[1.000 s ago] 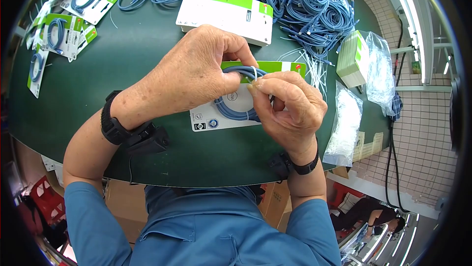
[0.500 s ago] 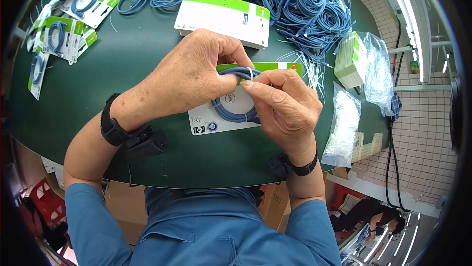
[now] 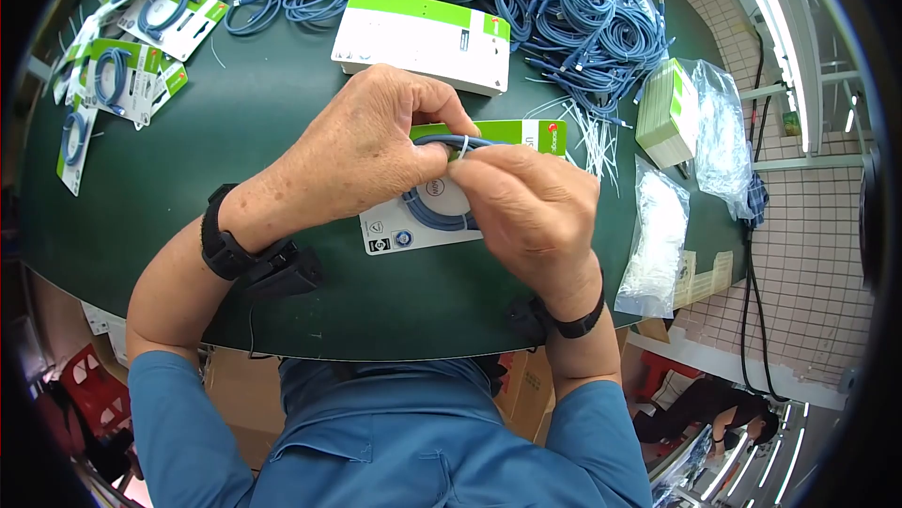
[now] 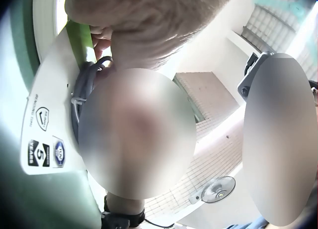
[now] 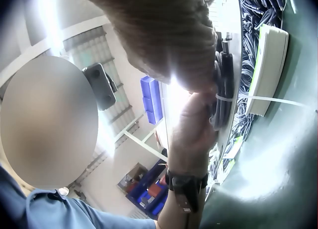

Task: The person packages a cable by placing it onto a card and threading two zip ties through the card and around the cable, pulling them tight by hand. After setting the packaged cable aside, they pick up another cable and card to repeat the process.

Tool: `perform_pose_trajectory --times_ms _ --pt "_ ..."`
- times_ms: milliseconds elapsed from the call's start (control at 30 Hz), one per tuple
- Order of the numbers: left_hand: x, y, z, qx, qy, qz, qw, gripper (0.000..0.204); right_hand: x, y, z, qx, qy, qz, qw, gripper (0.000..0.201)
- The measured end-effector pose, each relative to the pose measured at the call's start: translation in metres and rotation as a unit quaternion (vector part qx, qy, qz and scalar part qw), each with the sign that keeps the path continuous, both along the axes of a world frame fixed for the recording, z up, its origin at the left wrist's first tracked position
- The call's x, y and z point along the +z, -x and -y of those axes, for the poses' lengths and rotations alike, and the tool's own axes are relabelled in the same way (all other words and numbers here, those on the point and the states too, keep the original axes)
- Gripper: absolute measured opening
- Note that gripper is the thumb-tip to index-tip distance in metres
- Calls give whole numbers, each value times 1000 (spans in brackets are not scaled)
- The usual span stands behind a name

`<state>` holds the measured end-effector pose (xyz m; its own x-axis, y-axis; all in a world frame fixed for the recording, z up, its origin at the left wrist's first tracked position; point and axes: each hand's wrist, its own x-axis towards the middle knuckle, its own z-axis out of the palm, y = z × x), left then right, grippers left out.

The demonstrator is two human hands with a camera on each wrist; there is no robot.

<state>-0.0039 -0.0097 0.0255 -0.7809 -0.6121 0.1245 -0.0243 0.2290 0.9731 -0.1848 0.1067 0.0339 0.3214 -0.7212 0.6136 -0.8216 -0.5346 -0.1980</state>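
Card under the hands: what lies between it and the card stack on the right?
Loose white ties lie between the card and the card stack, in the head view.

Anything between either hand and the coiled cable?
Nothing visible. The left hand grips the coiled cable directly; the right hand is at its white tie. The card lies beneath, not between.

Green tabletop (image 3: 254, 90) leaves passage between the left hand (image 3: 371, 141) and the carded cables (image 3: 112, 78), and along its near edge, bodyward of both hands. Beyond them, a card stack (image 3: 420, 43) blocks the way, heaped blue cables (image 3: 594, 24) behind. Loose white ties (image 3: 592, 137) and a plastic bag (image 3: 655, 240) border the right hand (image 3: 536, 203).
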Motion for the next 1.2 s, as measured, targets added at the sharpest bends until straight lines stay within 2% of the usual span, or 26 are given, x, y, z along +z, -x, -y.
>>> perform_pose_trajectory --times_ms 100,167,200,267,300,400,433,500,533,567,633,800,833,900,1133,1200 --pt "4 -2 1 8 -10 0 1000 28 5 14 -4 -15 15 149 989 12" --pt "7 -3 1 11 -35 -7 999 29 1 33 -1 -50 103 279 954 11" --pt "8 -3 1 11 -33 -6 999 29 3 41 1 -50 105 280 953 11" --pt "7 -3 0 2 -38 -28 999 29 9 51 4 -190 35 461 866 20" --pt "7 -2 0 -2 -41 -39 998 29 6 54 5 -191 36 462 865 20" --pt "12 0 1 -33 -21 -22 999 27 -9 59 12 -105 -186 482 850 24" --pt "15 -4 2 -39 -10 -9 999 27 -10 56 12 -93 -190 484 849 24" --pt "3 -4 8 -61 41 -100 992 27 -19 34 14 95 -153 351 919 29" --pt "2 -2 10 -58 55 -108 991 29 -14 24 13 165 -302 465 816 38" --pt "3 -3 10 -54 45 -120 990 28 -28 -1 36 217 -311 472 796 38" --pt "5 -3 7 -20 90 -117 989 29 -18 -25 46 267 -328 453 784 37" --pt "-1 1 4 28 116 -114 986 28 -3 -78 43 289 -352 380 806 35" --pt "-3 3 4 25 114 -123 986 28 -4 -75 60 281 -351 363 816 34" --pt "-5 5 1 29 111 -132 985 28 -6 -83 30 259 -348 329 838 34" --pt "-1 2 -1 5 88 -117 989 28 -22 -44 35 141 -308 223 914 31" --pt "-8 7 -1 3 112 -124 986 29 -28 -26 40 99 -292 194 931 31"
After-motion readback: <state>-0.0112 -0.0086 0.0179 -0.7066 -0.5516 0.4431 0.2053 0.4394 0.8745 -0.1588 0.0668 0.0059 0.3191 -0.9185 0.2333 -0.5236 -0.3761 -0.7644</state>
